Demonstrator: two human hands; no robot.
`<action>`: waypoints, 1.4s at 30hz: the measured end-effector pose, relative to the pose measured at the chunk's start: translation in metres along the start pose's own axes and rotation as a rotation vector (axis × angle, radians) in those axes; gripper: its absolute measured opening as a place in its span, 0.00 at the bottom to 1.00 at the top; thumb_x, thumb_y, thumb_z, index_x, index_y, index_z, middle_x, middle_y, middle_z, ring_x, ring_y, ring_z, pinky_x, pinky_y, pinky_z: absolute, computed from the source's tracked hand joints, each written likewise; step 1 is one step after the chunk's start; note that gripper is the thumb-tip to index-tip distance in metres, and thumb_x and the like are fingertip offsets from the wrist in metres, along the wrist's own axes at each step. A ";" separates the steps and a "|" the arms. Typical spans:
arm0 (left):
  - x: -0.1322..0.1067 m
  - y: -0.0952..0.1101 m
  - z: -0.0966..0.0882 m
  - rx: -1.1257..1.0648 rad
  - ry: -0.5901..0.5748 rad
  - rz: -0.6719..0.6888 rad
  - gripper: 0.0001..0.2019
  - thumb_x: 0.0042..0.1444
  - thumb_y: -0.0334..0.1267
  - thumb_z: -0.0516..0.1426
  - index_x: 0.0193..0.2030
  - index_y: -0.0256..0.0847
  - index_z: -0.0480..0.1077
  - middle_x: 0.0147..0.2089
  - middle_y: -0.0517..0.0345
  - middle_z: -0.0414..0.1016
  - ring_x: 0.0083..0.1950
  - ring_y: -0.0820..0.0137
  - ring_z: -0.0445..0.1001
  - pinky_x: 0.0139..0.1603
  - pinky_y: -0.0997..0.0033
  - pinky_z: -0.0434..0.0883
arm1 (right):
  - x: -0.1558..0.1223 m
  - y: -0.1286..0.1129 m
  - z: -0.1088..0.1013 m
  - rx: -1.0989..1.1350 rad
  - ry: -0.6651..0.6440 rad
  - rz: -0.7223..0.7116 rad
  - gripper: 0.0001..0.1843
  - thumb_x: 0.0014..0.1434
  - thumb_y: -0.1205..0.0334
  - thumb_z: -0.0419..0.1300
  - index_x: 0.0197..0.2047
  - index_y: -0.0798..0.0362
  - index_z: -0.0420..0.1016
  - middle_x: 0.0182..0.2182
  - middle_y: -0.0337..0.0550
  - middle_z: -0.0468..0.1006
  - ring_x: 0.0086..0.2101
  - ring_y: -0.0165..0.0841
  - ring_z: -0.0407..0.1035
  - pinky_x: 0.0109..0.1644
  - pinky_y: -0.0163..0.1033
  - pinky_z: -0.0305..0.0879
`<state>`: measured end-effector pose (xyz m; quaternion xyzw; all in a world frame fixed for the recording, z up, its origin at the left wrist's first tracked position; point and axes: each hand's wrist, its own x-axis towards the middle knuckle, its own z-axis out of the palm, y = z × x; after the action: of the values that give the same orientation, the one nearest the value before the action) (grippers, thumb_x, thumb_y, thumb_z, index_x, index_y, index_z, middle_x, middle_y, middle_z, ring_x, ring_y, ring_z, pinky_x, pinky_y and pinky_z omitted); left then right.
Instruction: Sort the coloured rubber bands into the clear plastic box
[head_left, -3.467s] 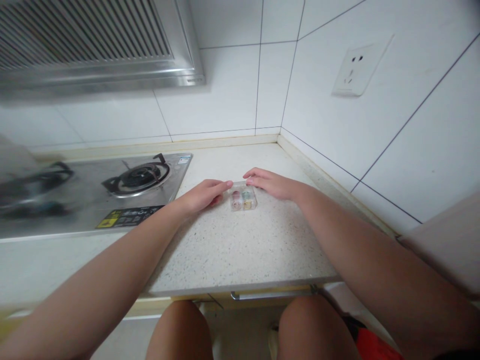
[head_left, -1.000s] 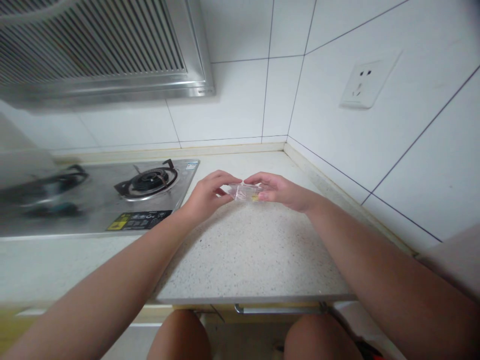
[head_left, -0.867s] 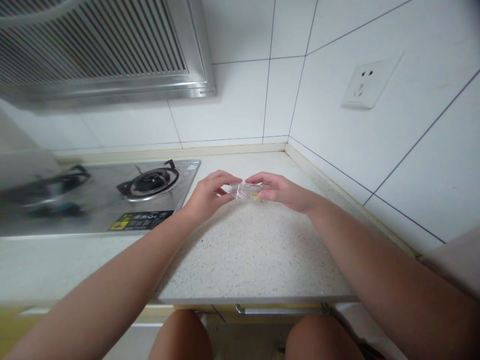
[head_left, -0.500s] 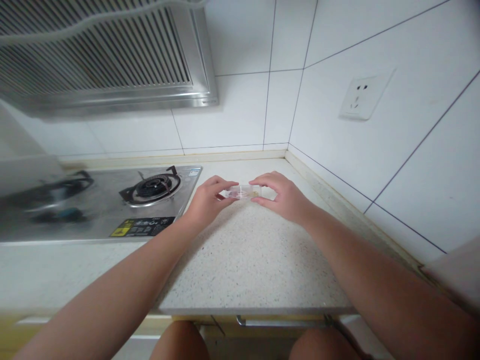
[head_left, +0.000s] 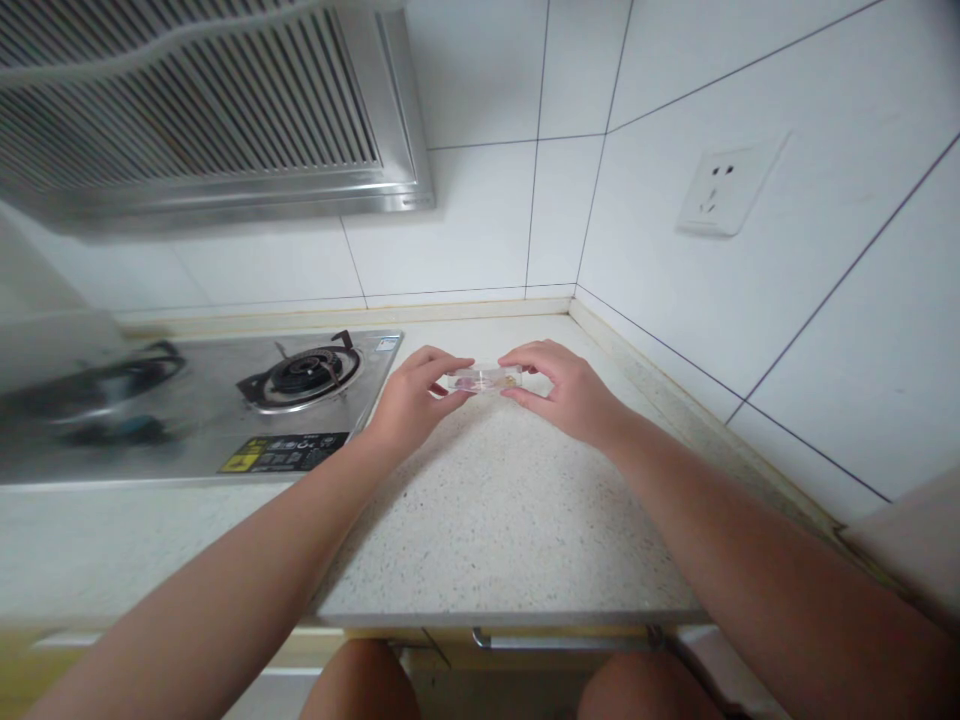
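A small clear plastic box (head_left: 486,380) is held level between my two hands, over the far part of the speckled worktop (head_left: 510,520). Small pinkish and yellowish bits show inside it, too small to name. At its left end, my left hand (head_left: 420,395) pinches it between thumb and fingers. My right hand (head_left: 561,388) grips the opposite end the same way, thumb below and fingers on top. Whether the box's underside touches the worktop I cannot tell.
To the left, a steel gas hob (head_left: 187,450) with a black burner (head_left: 315,372) is set into the worktop. A range hood (head_left: 225,110) hangs above it. White tiled walls meet behind, with a socket (head_left: 724,190) on the right. A drawer handle (head_left: 562,643) runs below the front edge.
Both hands keep their hold on the clear plastic box. The box looks slightly tilted differently, and its contents show a little more plainly. Otherwise the view has barely shifted.
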<state>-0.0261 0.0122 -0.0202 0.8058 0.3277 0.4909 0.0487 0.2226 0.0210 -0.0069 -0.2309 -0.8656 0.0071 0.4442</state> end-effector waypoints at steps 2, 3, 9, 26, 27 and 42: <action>0.000 0.003 -0.001 0.020 0.028 0.047 0.16 0.58 0.33 0.65 0.54 0.43 0.78 0.45 0.53 0.75 0.43 0.71 0.75 0.37 0.72 0.79 | 0.000 -0.001 0.000 0.004 0.017 0.014 0.15 0.63 0.62 0.66 0.54 0.48 0.75 0.47 0.46 0.81 0.44 0.39 0.73 0.50 0.48 0.71; 0.001 0.004 -0.002 0.034 0.044 0.079 0.16 0.59 0.34 0.66 0.54 0.43 0.77 0.45 0.53 0.76 0.44 0.70 0.75 0.37 0.72 0.79 | 0.000 -0.001 0.000 0.001 0.025 0.021 0.16 0.63 0.63 0.65 0.54 0.47 0.75 0.47 0.46 0.81 0.44 0.39 0.73 0.50 0.49 0.71; 0.002 0.012 -0.006 0.139 0.056 0.209 0.15 0.60 0.35 0.65 0.54 0.44 0.77 0.44 0.52 0.76 0.44 0.69 0.73 0.34 0.71 0.75 | 0.003 -0.009 -0.002 -0.069 0.062 -0.052 0.18 0.62 0.64 0.65 0.55 0.47 0.74 0.50 0.46 0.81 0.49 0.42 0.73 0.56 0.52 0.67; 0.001 0.011 -0.007 0.192 0.060 0.207 0.14 0.59 0.35 0.66 0.53 0.44 0.78 0.39 0.55 0.74 0.39 0.70 0.72 0.33 0.71 0.73 | 0.007 -0.020 -0.005 -0.108 0.017 -0.070 0.13 0.65 0.55 0.65 0.52 0.45 0.77 0.47 0.42 0.83 0.46 0.42 0.74 0.53 0.53 0.64; 0.001 0.011 -0.007 0.199 0.057 0.202 0.14 0.60 0.36 0.66 0.53 0.45 0.78 0.38 0.55 0.74 0.39 0.70 0.71 0.33 0.70 0.73 | 0.006 -0.020 -0.005 -0.108 0.013 -0.070 0.13 0.65 0.55 0.65 0.52 0.45 0.76 0.47 0.42 0.83 0.46 0.42 0.74 0.54 0.53 0.64; 0.001 -0.001 -0.001 -0.146 0.031 -0.041 0.18 0.60 0.37 0.65 0.57 0.45 0.74 0.57 0.50 0.77 0.56 0.63 0.76 0.49 0.62 0.79 | 0.005 -0.014 -0.006 -0.085 0.119 -0.037 0.15 0.61 0.65 0.66 0.51 0.47 0.72 0.46 0.45 0.80 0.45 0.42 0.72 0.51 0.50 0.67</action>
<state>-0.0273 0.0126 -0.0193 0.7855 0.3082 0.5248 0.1121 0.2193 0.0092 0.0038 -0.2334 -0.8413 -0.0516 0.4848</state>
